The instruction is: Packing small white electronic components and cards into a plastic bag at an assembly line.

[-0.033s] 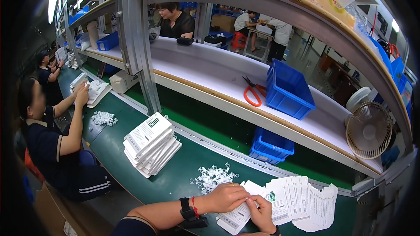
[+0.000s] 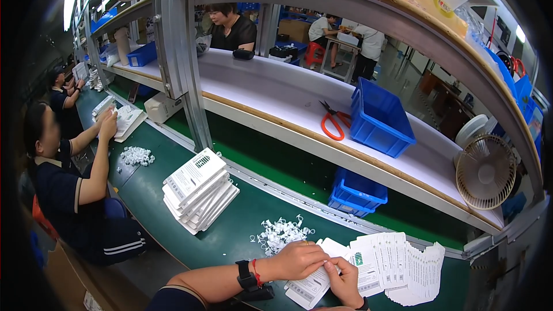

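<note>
No change we can spot against earlier frame: both hands stay on same card. Left hand [image 2: 298, 260] curled, grip pinching flat white card [image 2: 311, 288] at near edge of green desk [image 2: 230, 236]; right hand [image 2: 344, 279] grips its other side. Fanned glossy cards [image 2: 397, 265] just right; white plastic clips [image 2: 279, 234] behind.

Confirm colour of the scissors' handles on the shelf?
Orange. The scissors lie on the white shelf beside the blue bin, clearest in the head view.
</note>
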Demonstrator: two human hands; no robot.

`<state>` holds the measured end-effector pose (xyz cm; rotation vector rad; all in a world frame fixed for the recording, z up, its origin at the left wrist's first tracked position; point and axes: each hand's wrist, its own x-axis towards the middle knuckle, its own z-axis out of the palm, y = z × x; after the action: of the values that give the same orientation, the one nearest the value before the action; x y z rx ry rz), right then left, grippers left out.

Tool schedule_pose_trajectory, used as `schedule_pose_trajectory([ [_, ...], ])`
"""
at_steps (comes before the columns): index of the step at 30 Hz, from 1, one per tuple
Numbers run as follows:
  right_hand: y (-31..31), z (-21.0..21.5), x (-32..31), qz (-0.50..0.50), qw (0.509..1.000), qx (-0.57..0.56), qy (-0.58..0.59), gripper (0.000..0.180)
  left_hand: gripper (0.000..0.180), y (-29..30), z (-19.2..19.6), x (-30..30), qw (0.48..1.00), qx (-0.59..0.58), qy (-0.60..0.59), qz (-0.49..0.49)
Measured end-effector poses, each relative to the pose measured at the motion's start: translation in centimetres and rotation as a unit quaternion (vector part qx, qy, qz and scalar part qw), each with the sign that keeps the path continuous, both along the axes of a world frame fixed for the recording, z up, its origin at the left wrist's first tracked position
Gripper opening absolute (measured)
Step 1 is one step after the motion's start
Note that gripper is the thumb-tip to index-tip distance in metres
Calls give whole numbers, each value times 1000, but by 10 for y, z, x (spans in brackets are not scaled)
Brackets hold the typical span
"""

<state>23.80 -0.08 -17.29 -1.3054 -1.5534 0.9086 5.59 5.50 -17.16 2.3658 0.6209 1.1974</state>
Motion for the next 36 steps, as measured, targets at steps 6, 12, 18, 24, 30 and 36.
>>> schedule_pose_trajectory([
  [6, -2, 6, -2, -5, 1000, -11, 7, 18, 11, -2, 2, 0, 1000, 0, -15, 4],
  [12, 0, 0, -1, -13, 1000, 16, 3, 15, 12, -2, 3, 1, 1000, -1, -17, 3],
  [18, 1, 0, -1, -21, 1000, 22, 5, 14, 13, -2, 2, 0, 1000, 1, -14, 1],
  [24, 1, 0, -1, -26, 999, 26, 18, 13, 15, 0, 3, 2, 1000, 13, -8, 10],
  [30, 0, -1, -2, -24, 999, 28, 13, 14, 17, -2, 3, 0, 1000, 5, -3, 12],
  [36, 1, -6, 0, -26, 999, 25, 16, 14, 19, -2, 1, 1, 1000, -20, -6, 4],
])
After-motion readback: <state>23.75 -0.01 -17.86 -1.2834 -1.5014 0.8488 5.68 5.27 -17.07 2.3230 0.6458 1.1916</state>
